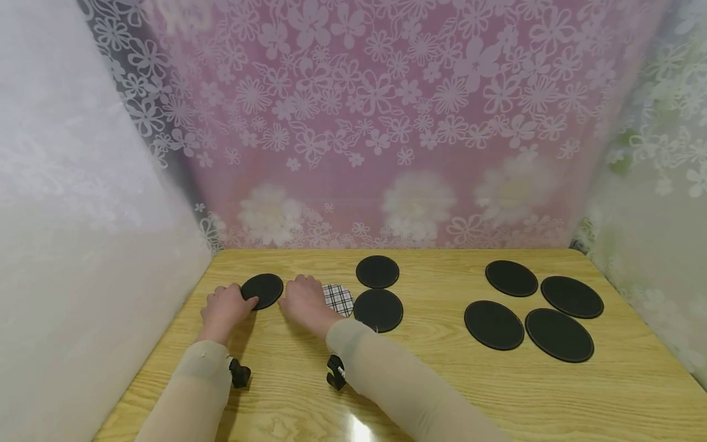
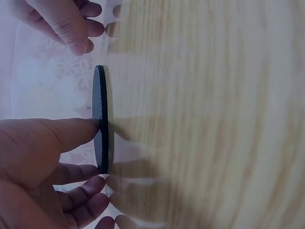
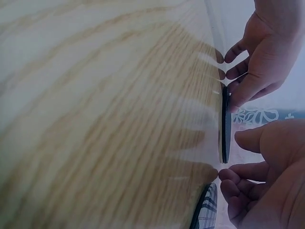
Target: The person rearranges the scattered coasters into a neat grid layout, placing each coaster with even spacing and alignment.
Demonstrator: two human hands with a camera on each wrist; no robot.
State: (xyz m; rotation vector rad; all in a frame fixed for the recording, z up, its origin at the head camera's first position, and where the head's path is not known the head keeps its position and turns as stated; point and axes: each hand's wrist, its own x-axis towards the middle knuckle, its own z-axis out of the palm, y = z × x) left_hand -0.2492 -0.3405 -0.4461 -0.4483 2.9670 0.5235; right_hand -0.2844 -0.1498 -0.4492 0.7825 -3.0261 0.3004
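A round black coaster [image 1: 262,290] lies at the table's left side. My left hand [image 1: 226,306] holds it at the rim; in the left wrist view the thumb [image 2: 78,133] lies on it while a forefinger meets its lower end. To its right my right hand [image 1: 305,301] holds nothing, its fingers loosely bent and close over the table, apart from the black coaster [image 3: 225,125]. Next to that hand is a round plaid coaster [image 1: 338,299], white with black lines, its left part hidden behind the hand.
Right of the plaid coaster lie two black coasters, a far one [image 1: 378,272] and a nearer one [image 1: 378,310]. Several more black coasters [image 1: 559,334] form a cluster on the right of the wooden table [image 1: 431,380]. Flowered curtains [image 1: 342,141] hang behind it.
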